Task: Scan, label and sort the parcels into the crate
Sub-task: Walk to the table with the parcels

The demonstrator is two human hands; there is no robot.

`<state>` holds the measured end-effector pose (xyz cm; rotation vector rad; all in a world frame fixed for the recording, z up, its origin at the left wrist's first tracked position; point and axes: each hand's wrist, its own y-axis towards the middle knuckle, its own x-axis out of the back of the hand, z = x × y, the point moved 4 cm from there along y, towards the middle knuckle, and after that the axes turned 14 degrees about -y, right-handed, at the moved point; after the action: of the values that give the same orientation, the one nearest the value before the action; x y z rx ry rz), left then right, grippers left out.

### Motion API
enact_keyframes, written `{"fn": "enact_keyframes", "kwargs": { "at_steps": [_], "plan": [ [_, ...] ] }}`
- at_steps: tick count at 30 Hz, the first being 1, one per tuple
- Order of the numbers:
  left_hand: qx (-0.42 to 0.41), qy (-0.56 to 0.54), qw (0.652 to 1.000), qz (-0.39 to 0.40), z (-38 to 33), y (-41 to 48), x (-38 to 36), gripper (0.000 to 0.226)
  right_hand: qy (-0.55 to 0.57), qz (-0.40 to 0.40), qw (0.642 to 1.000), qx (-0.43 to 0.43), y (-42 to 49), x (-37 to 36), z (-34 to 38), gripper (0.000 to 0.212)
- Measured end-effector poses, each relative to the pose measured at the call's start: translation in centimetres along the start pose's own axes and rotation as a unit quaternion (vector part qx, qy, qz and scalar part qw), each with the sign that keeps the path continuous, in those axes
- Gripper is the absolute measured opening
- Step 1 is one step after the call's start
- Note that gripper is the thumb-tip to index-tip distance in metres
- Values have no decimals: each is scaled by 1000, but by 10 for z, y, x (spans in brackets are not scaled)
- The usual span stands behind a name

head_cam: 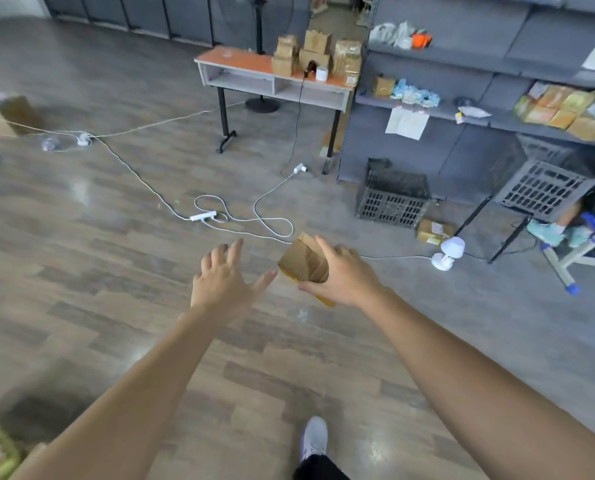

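Note:
My right hand (341, 275) grips a small brown paper parcel (301, 261) held out in front of me above the wooden floor. My left hand (225, 277) hovers just left of the parcel with fingers spread, not touching it. A dark plastic crate (393, 199) stands on the floor by the grey shelving, ahead and to the right. More brown parcels (309, 53) are stacked on an orange-topped table (240, 60) at the back, beside a white label roll (322, 73) and a dark scanner (310, 68).
White cables and a power strip (203, 215) snake across the floor ahead. One parcel (433, 232) lies beside the crate, near a white lamp (450, 252). A second crate (542, 188) rests on a stand at right, where another person sits. Grey shelves (462, 60) hold packets.

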<state>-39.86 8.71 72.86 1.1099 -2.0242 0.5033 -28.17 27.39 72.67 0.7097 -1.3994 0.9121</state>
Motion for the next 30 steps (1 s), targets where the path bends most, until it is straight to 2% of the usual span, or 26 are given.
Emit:
{"fn": "enact_keyframes", "kwargs": {
  "at_steps": [12, 20, 30],
  "plan": [
    [-69, 79, 994, -26, -53, 230, 6, 84, 50, -30, 998, -9, 230, 56, -46, 104],
    [-33, 64, 997, -25, -55, 371, 17, 89, 50, -39, 998, 5, 375, 86, -48, 105],
    [-65, 38, 997, -20, -32, 609, 25, 85, 6, -44, 999, -4, 597, 121, -28, 104]
  ]
}}
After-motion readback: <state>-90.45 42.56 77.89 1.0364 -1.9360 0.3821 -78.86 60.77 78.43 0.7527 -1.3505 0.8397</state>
